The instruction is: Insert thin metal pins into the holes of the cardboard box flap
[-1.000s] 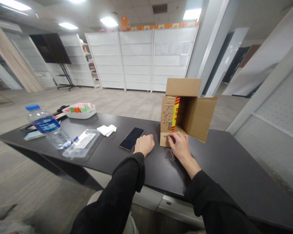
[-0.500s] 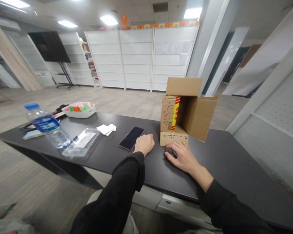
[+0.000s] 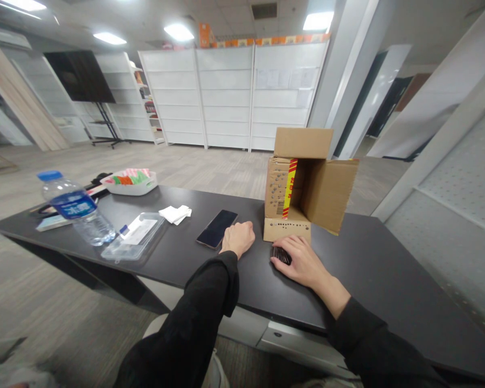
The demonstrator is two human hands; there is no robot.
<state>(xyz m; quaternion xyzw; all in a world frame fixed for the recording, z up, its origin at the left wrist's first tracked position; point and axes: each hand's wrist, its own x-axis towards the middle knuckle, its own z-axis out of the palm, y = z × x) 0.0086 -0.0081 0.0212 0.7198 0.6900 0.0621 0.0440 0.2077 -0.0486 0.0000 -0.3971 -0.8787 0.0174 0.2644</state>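
Note:
On the dark desk, my left hand is closed in a fist, knuckles up. Its curled fingers hide whatever may be inside. Just left of it lies a dark-screened phone. My right hand curves over a small dark object with thin pale stripes, thumb on the near side and fingers on the far side. The palm covers part of that object, and its kind is unclear. Right behind this hand stands an open cardboard box with yellow-red tape, its opening facing me and its flaps spread.
Folded white tissues, a clear plastic case and a tilted-looking water bottle are on the left. Behind the bottle sits a white tray of colourful packets. A perforated panel borders the right side.
My right hand has shifted very slightly, and a little more of the striped dark object shows. My left hand stays in its fist, and the other things stay put.

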